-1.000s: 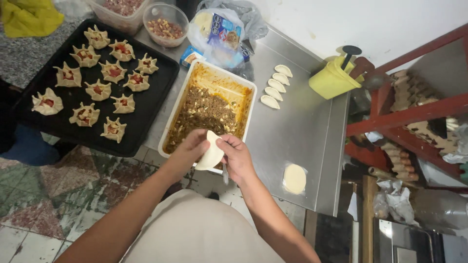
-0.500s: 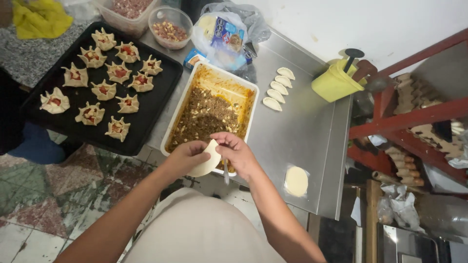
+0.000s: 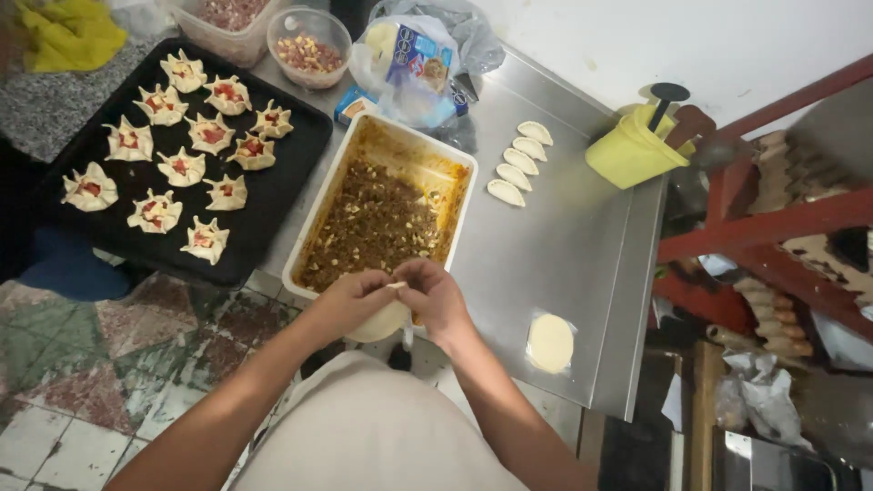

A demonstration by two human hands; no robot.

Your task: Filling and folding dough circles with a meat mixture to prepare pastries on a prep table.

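Both my hands meet over the near end of a white tub [image 3: 459, 195] of brown minced filling. My left hand [image 3: 350, 298] cups a pale round of dough [image 3: 382, 320] from below. My right hand [image 3: 438, 295] pinches the dough's top edge together with the left. Several folded dough pieces [image 3: 516, 164] lie in a row on the steel table [image 3: 564, 264]. A flat dough disc [image 3: 551, 343] rests near the table's front edge, to the right of my right hand.
A black tray [image 3: 291, 182] at left carries several star-shaped pastries with red centres. Behind the tub stand a bowl of nuts [image 3: 309, 36], a plastic bag with a packet [image 3: 414, 59] and a yellow container [image 3: 632, 150]. Red metal racking [image 3: 773, 209] stands at right.
My hands have closed the dough round from an open disc into a fold and now pinch its edge. The view has shifted slightly.
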